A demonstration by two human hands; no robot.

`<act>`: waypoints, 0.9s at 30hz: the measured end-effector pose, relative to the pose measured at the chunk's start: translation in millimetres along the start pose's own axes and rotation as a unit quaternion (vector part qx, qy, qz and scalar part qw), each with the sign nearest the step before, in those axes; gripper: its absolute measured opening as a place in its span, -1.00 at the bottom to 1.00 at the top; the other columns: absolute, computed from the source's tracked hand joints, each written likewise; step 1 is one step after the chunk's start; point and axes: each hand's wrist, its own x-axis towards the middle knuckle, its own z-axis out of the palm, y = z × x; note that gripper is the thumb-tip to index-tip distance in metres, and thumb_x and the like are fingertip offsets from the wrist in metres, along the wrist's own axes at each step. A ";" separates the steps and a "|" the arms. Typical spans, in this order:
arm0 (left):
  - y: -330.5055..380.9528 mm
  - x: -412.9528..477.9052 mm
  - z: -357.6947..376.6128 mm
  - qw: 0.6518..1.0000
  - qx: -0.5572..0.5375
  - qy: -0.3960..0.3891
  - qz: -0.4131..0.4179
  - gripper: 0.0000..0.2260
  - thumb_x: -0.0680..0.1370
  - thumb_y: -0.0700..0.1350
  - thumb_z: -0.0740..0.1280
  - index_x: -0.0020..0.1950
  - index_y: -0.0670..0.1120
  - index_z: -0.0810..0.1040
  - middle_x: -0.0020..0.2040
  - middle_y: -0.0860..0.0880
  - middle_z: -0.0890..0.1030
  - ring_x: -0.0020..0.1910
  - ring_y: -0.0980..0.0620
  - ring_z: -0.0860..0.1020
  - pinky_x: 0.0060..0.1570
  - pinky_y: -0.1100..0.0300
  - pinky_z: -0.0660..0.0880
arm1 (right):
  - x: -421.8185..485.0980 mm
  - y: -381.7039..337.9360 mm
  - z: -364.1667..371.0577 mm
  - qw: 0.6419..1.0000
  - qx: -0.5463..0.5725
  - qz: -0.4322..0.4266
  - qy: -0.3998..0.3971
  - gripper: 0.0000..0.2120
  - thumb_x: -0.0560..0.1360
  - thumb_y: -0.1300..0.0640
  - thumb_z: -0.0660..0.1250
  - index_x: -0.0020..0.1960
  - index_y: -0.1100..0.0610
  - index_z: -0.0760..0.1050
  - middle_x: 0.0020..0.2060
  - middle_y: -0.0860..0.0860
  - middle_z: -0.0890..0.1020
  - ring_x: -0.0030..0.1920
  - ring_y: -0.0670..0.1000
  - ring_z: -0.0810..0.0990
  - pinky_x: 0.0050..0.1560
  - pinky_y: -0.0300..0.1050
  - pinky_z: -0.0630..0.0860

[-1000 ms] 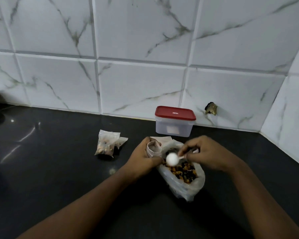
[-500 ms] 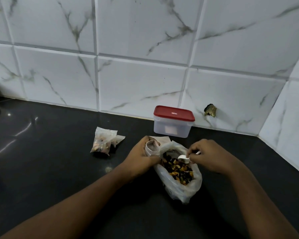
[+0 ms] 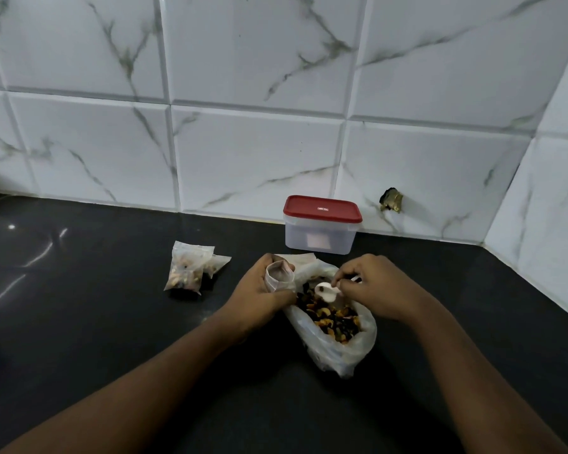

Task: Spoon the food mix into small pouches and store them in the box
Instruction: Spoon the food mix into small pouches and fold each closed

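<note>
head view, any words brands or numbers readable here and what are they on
On the red lid of the box: a small white printed mark, too small and blurred to read.
On the pale label at the box front: no lettering can be made out.
On the filled pouches, open pouch, big bag and spoon: no print visible.

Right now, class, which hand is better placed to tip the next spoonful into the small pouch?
The right hand: it pinches the spoon over the food bag, beside the open pouch gripped by the left hand.
</note>
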 end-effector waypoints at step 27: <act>-5.1 0.8 -1.9 1.000 -0.004 -0.013 0.023 -0.71 0.50 -0.34 0.43 0.16 -0.08 0.55 -0.04 0.10 0.68 -0.05 0.13 0.66 -0.08 0.24 0.59 | 6.6 7.2 9.1 0.998 -0.050 0.027 0.014 -0.78 0.65 0.16 0.29 0.15 -0.03 0.69 -0.03 -0.10 0.68 -0.17 -0.17 0.62 -0.22 -0.32 0.46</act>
